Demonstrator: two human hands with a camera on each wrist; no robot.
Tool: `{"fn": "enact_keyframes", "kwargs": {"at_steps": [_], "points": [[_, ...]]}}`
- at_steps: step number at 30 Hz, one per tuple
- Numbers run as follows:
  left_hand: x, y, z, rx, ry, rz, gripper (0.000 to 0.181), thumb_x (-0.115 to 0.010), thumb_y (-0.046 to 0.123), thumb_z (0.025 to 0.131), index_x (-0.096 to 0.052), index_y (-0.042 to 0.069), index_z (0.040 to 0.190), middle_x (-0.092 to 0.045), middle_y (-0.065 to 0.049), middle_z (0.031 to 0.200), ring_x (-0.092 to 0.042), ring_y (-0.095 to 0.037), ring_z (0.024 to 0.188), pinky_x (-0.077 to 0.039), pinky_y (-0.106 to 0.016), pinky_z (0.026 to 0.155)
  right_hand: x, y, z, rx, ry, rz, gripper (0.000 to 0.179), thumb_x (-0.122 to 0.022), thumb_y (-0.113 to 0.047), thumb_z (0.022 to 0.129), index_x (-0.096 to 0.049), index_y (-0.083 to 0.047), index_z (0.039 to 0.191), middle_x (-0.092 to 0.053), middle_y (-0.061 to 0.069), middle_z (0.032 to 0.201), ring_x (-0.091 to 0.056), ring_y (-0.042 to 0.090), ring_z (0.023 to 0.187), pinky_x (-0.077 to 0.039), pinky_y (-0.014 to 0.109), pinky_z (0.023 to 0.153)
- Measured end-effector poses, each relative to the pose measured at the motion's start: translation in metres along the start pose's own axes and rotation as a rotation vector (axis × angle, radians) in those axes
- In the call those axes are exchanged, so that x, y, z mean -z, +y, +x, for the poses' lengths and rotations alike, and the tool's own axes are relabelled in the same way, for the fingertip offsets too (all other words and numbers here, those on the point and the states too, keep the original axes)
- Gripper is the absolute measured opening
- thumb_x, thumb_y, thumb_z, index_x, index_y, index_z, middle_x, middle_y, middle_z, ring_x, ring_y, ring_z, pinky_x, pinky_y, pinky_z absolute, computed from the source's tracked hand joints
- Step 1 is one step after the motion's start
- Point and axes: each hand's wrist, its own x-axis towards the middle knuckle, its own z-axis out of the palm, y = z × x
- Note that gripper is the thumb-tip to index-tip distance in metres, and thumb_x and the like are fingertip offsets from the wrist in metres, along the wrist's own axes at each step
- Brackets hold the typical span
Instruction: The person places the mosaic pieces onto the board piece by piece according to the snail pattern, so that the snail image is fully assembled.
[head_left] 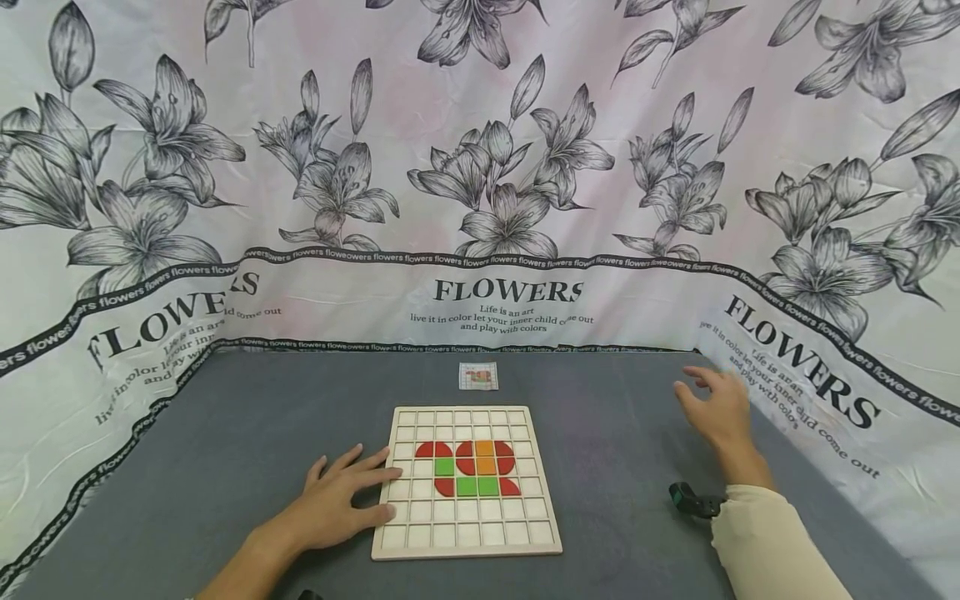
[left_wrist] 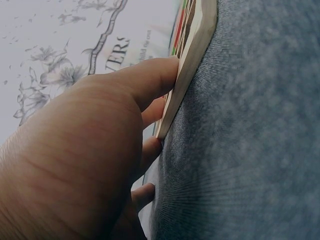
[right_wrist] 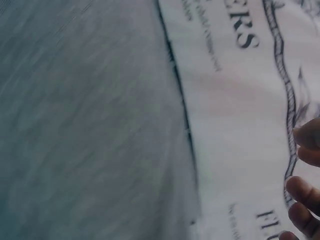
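A pale wooden grid board [head_left: 429, 536] lies on the grey table, and red, green and orange tiles [head_left: 476, 467] fill part of its middle. At the board's left edge rests my left hand [head_left: 327, 507], thumb and index finger spread and touching the frame. In the left wrist view the thumb [left_wrist: 155, 75] presses against the wooden edge [left_wrist: 192, 65]. My right hand [head_left: 720, 410] hovers over the table's right side, well apart from the board, with loosely bent fingers and nothing in them. Only its fingertips [right_wrist: 301, 190] show in the right wrist view.
Behind the board lies a small card [head_left: 477, 377] printed with a coloured pattern on a grid. Flower-printed white cloth [head_left: 495, 300] walls in the grey table [head_left: 607, 467] at the back and both sides. A dark wrist device [head_left: 693, 502] sits by the right sleeve.
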Motion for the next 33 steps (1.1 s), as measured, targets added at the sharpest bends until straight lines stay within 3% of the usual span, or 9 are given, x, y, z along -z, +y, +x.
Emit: {"fn": "enact_keyframes", "kwargs": {"at_steps": [9, 14, 20, 27, 33], "points": [[0.001, -0.001, 0.004, 0.007, 0.013, 0.01, 0.056, -0.065, 0.053, 0.087, -0.061, 0.024, 0.134, -0.039, -0.003, 0.15, -0.017, -0.042, 0.141, 0.005, -0.07, 0.101, -0.002, 0.035, -0.011, -0.183, -0.068, -0.06, 0.039, -0.058, -0.02, 0.094, -0.058, 0.007, 0.123, -0.058, 0.035, 0.108, -0.044, 0.048, 0.101, -0.028, 0.059, 0.089], [0.0, 0.001, 0.005, 0.015, 0.0, 0.007, 0.056, -0.065, 0.054, 0.087, -0.061, 0.025, 0.135, -0.039, -0.001, 0.15, -0.016, -0.041, 0.141, 0.005, -0.069, 0.102, -0.003, 0.045, -0.018, -0.251, -0.147, -0.127, 0.045, -0.061, -0.025, 0.094, -0.056, 0.008, 0.125, -0.06, 0.035, 0.106, -0.05, 0.049, 0.096, -0.03, 0.059, 0.086], [0.003, 0.001, 0.002, 0.014, -0.003, 0.007, 0.057, -0.065, 0.054, 0.087, -0.06, 0.024, 0.135, -0.038, -0.003, 0.15, -0.016, -0.042, 0.141, 0.005, -0.07, 0.101, -0.008, 0.052, -0.023, -0.342, -0.265, -0.174, 0.05, -0.063, -0.031, 0.092, -0.053, -0.001, 0.131, -0.06, 0.029, 0.112, -0.045, 0.053, 0.1, -0.032, 0.064, 0.08], [0.003, 0.0, 0.001, 0.011, -0.008, 0.012, 0.058, -0.063, 0.056, 0.087, -0.061, 0.023, 0.135, -0.038, -0.003, 0.151, -0.016, -0.042, 0.141, 0.005, -0.071, 0.1, -0.014, 0.055, -0.027, -0.304, -0.198, -0.175, 0.034, -0.062, -0.017, 0.091, -0.062, -0.004, 0.122, -0.062, 0.021, 0.099, -0.05, 0.047, 0.096, -0.034, 0.062, 0.074], [0.001, 0.001, 0.0, 0.013, -0.01, 0.008, 0.058, -0.064, 0.056, 0.087, -0.061, 0.022, 0.134, -0.037, -0.002, 0.151, -0.017, -0.041, 0.141, 0.005, -0.07, 0.1, -0.013, 0.051, -0.03, -0.245, -0.202, -0.131, 0.042, -0.059, -0.009, 0.085, -0.06, -0.003, 0.126, -0.064, 0.02, 0.104, -0.048, 0.048, 0.105, -0.032, 0.064, 0.079]]}}
